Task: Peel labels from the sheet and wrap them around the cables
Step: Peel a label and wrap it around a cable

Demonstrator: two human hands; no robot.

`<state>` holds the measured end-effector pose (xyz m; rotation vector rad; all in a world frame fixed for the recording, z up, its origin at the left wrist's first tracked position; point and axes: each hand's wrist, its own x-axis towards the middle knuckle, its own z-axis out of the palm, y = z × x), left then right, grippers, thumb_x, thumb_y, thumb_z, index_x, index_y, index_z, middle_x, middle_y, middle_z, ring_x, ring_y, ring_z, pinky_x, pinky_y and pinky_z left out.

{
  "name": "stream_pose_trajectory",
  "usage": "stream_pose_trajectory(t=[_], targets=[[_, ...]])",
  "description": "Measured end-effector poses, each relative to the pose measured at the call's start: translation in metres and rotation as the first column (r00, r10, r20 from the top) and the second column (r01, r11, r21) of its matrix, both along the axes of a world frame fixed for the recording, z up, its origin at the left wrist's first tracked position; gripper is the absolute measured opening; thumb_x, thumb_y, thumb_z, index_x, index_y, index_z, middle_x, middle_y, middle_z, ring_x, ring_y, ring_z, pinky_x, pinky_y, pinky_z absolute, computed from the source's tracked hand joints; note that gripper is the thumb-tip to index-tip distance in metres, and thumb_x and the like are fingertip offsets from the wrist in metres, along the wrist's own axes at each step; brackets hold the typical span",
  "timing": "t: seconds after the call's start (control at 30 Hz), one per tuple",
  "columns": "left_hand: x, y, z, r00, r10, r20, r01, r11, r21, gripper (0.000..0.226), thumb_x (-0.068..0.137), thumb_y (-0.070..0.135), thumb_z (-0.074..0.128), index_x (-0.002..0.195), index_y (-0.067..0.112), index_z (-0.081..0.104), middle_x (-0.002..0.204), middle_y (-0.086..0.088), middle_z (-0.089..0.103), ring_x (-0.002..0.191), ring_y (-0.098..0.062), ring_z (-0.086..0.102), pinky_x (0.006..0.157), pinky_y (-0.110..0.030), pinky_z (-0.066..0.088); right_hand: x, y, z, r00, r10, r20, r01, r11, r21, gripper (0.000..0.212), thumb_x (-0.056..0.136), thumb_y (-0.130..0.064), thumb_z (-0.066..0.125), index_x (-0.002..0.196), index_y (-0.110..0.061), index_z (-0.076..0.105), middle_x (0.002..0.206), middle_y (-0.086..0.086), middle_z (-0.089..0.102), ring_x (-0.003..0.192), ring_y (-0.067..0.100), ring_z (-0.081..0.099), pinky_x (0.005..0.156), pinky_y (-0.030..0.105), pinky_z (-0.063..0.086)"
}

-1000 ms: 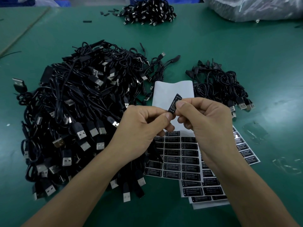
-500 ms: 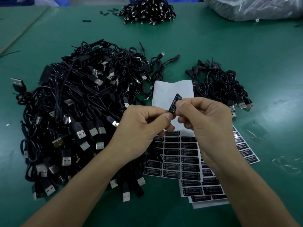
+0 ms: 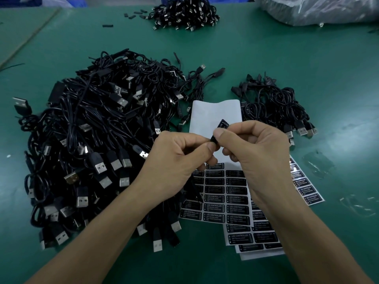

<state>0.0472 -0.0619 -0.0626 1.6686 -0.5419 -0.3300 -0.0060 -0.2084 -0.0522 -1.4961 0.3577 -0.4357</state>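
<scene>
Label (image 3: 222, 125), small and black, pinched between both hands just above the bare white upper part of the label sheet (image 3: 213, 111). Left hand (image 3: 174, 160) curled, thumb tip and forefinger gripping the label's lower end, other fingers folded toward the palm. Right hand (image 3: 256, 150) curled too, thumb pressed on the label's middle, upper end of the label sticking up free and tilted. Thumb tips almost touching. Right forearm lying across the sheet's printed rows, left forearm coming in past the sheet's left edge. Cannot tell whether a cable sits inside the label: fingers in the way. Left of the sheet and touching it, a large cable heap (image 3: 98, 140). Right of the sheet, a smaller cable bundle (image 3: 274, 103). Well beyond the sheet, a third heap (image 3: 184, 11) on the green table (image 3: 287, 58). Under the sheet's near right part, more sheets (image 3: 307, 187) fanned out.
</scene>
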Motion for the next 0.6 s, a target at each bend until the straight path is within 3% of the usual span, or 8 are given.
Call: stream_pose_trajectory(t=[0.23,0.33,0.47,0.6], targets=[[-0.0001,-0.0004,-0.0004,1.0,0.005,0.009,-0.005,1.0,-0.001,0.018,0.096,0.009,0.064,0.091,0.018,0.078,0.07,0.001,0.075,0.06,-0.001,0.065,0.059,-0.013,0.05,0.001,-0.0048,-0.0042,0.998,-0.035,-0.044,0.034,0.999,-0.024,0.039,0.073,-0.024,0.086,0.098,-0.017,0.057,0.064,-0.004,0.07,0.055,0.005,0.064,0.056,0.013,0.048],[-0.0007,-0.0013,0.001,1.0,0.002,0.005,-0.002,1.0,-0.012,0.019,0.096,0.008,0.063,0.091,0.018,0.078,0.069,0.002,0.075,0.059,0.001,0.064,0.058,-0.011,0.049,0.0019,-0.0045,-0.0047,0.999,0.027,-0.031,-0.027,1.0,-0.005,0.028,0.078,-0.021,0.082,0.1,-0.019,0.065,0.063,-0.004,0.07,0.056,0.002,0.062,0.056,0.012,0.047],[-0.0022,-0.0007,0.0022,1.0,0.006,0.011,-0.006,1.0,-0.02,0.023,0.096,0.005,0.061,0.086,0.019,0.077,0.065,0.005,0.073,0.058,0.003,0.064,0.055,-0.007,0.045,0.0014,-0.0029,-0.003,0.994,0.093,0.049,-0.093,0.996,-0.004,0.006,0.083,-0.012,0.077,0.085,-0.017,0.074,0.063,-0.004,0.069,0.056,-0.001,0.058,0.056,0.011,0.045],[-0.0039,-0.0016,0.0032,0.999,0.034,0.015,-0.034,0.999,-0.038,0.016,0.092,0.021,0.066,0.08,0.02,0.076,0.064,0.005,0.071,0.057,0.001,0.063,0.055,-0.009,0.045,-0.0002,-0.0021,-0.0012,0.99,0.1,0.102,-0.101,0.995,0.004,0.014,0.083,-0.006,0.076,0.076,-0.017,0.071,0.063,-0.005,0.068,0.057,0.002,0.058,0.056,0.012,0.045]])
